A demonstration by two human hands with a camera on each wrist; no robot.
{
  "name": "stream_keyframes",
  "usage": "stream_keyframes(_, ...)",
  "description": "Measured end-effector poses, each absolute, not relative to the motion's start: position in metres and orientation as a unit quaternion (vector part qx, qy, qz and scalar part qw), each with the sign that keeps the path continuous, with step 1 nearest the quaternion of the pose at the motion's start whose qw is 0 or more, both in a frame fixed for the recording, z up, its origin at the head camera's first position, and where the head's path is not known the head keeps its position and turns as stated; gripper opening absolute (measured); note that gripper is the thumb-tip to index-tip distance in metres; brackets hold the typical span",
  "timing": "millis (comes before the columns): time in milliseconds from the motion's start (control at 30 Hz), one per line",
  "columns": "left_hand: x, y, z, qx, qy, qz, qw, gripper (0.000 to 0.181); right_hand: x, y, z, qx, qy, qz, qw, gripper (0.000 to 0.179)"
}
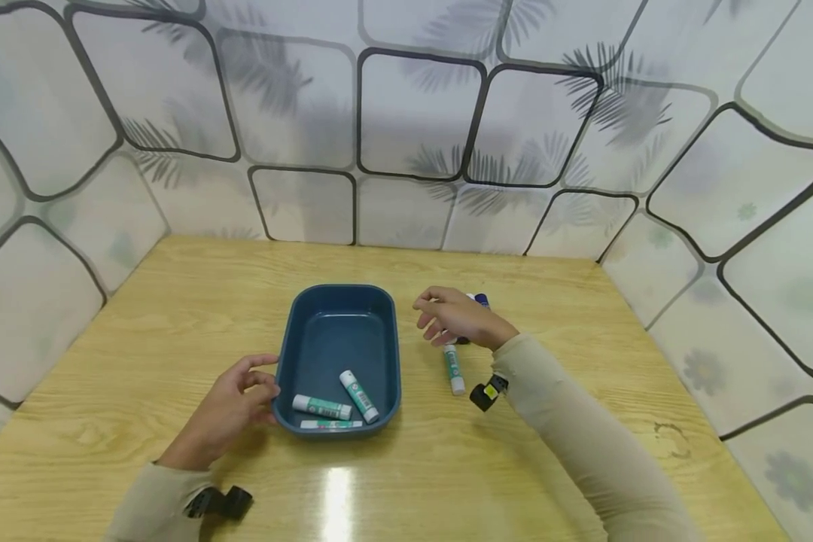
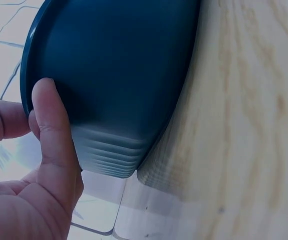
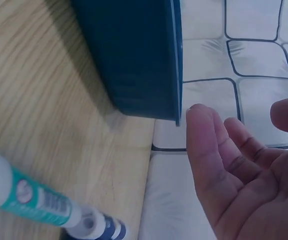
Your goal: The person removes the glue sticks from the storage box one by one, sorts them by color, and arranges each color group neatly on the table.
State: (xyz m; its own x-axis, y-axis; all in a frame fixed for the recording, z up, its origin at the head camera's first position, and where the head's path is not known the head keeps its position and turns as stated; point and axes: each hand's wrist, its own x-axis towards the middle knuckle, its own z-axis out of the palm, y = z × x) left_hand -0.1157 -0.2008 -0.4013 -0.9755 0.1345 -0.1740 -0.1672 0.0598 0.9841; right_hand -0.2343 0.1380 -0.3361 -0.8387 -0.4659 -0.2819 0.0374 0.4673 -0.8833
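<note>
A dark blue plastic tub [image 1: 342,301] stands on the table, with three white-and-green glue sticks [image 1: 359,396] lying at its near end. My left hand [image 1: 233,403] is at the tub's left side. In the left wrist view its fingers lie against the outer wall [image 2: 118,65], the thumb by the rim, pinching the edge. Right of the tub, my right hand [image 1: 461,315] hovers with loosely bent fingers and nothing in them. Below it lies another glue stick [image 1: 454,369]. A blue-capped item [image 1: 482,300] is partly hidden behind that hand.
The wooden table [image 1: 515,467] runs back to a patterned wall covering [image 1: 420,113] that also rises on both sides. In the right wrist view, a glue stick [image 3: 38,200] lies close to a white-and-dark-blue item [image 3: 101,226]. A ring-shaped mark [image 1: 674,440] shows on the table at right.
</note>
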Motion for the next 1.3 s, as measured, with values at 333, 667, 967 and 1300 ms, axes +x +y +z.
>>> stream_keyframes(333, -0.115, -0.204, -0.402, -0.012, 0.714, 0.688, 0.126, 0.051, -0.242, 0.112, -0.324, -0.174, 0.807, -0.483, 0.291, 0.037)
stream_keyframes(667, -0.117, -0.204, -0.400, -0.012, 0.718, 0.685, 0.123, 0.051, -0.250, 0.082, -0.313, -0.213, 0.796, -0.460, 0.332, 0.035)
stream_keyframes(967, -0.117, -0.203, -0.401, -0.010, 0.715, 0.688, 0.124, 0.052, -0.252, 0.056, -0.314, -0.229, 0.786, -0.444, 0.365, 0.039)
stream_keyframes(1300, -0.117, -0.204, -0.401, -0.010, 0.718, 0.685, 0.125, 0.051, -0.252, 0.023, -0.326, -0.237, 0.787, -0.408, 0.398, 0.037)
